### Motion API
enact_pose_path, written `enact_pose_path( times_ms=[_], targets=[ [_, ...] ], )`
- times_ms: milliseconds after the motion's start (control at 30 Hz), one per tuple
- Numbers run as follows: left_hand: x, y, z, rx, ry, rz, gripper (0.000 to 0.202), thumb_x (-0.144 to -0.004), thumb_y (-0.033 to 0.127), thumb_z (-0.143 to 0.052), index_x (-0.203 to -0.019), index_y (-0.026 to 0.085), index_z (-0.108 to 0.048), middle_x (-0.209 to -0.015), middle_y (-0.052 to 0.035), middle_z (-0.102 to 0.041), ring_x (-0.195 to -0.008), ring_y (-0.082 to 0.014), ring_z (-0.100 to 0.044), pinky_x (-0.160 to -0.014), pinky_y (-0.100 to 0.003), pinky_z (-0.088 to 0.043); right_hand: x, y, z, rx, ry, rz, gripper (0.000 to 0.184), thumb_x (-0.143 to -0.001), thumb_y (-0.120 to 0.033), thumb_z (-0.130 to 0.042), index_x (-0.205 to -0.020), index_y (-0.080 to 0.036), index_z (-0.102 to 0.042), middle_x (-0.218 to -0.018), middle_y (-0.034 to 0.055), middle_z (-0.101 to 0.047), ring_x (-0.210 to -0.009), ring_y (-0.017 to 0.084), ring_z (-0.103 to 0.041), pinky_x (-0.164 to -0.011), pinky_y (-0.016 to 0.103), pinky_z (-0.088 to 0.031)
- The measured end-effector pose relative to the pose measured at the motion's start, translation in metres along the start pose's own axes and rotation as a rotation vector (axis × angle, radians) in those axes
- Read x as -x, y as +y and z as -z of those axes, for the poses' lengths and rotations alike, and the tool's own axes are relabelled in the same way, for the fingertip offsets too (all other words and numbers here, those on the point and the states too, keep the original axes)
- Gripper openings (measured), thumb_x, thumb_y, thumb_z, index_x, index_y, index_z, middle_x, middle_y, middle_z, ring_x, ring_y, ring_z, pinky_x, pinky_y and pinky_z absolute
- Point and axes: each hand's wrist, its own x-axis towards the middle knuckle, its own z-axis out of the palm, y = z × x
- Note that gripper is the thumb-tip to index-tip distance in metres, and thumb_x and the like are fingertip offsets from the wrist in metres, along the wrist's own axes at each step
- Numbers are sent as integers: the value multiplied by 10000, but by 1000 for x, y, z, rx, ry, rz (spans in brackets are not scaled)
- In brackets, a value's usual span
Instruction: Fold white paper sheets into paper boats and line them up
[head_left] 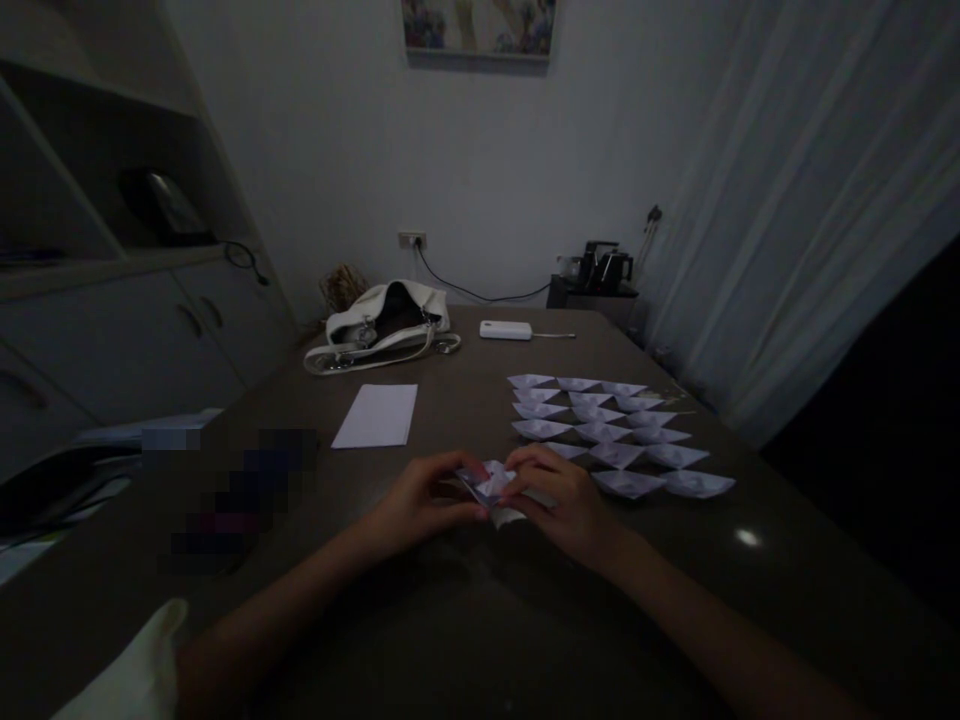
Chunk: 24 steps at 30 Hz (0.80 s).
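Between my two hands is a small folded white paper boat [495, 483], held above the near middle of the table. My left hand [427, 497] pinches its left side, with the thumb below and the fingers above. On its right side, my right hand [559, 495] grips the paper between thumb and bent fingers. Part of the folds is hidden behind the fingertips. Just right of my hands, several finished white paper boats [626, 484] stand in rows on the table. A stack of white paper sheets [376, 416] lies to the left beyond my left hand.
A white handbag [386, 325] and a white power bank [505, 330] with a short cable lie toward the far side of the brown table [465, 600]. A blurred-out dark object [247, 495] is at the left. A kettle [613, 270] stands on a low cabinet beyond.
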Motion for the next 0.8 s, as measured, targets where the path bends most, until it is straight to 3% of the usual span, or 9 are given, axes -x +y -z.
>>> enact_pose_path(
  times_ms=[133,300,467,600,800],
  targets=[
    [2,-1,2,-91,-31,-62,292,-779,293,-703,-1027,160,-623,-981,-58,-671,-864,-198,-650,-813,-334,-521,1,2,-1,-71,-51,-7,75,-863,-138,-596,-807,-184,-617,-853,43,-654,-799,166,-630,-705,285,-503],
    [3,-1,2,-276,-20,-93,263,-785,348,-696,-964,157,-671,-1021,-82,-674,-900,-218,-645,-780,-309,-515,5,5,-5,-19,-137,4,117,-873,-122,-552,-790,-175,-615,-825,46,-636,-786,167,-605,-688,280,-485],
    [3,-4,3,-472,-38,-106,288,-770,375,-710,-969,169,-685,-983,-80,-690,-867,-214,-648,-757,-291,-495,9,5,-9,-42,-224,-89,120,-848,-81,-562,-787,-174,-608,-851,44,-628,-794,163,-597,-699,272,-466],
    [3,-3,2,-623,-82,-178,207,-812,312,-674,-972,184,-700,-1055,-93,-648,-951,-219,-613,-807,-300,-466,10,6,-12,-94,-290,-136,120,-815,-64,-606,-760,-170,-609,-832,27,-628,-759,147,-596,-675,251,-446],
    [3,6,-5,-781,-162,-151,148,-836,266,-633,-918,151,-676,-897,-82,-647,-883,-224,-579,-751,-302,-444,8,4,-9,-83,-389,-176,82,-800,-107,-658,-762,-159,-607,-779,7,-602,-704,130,-571,-630,229,-410]
  ],
)
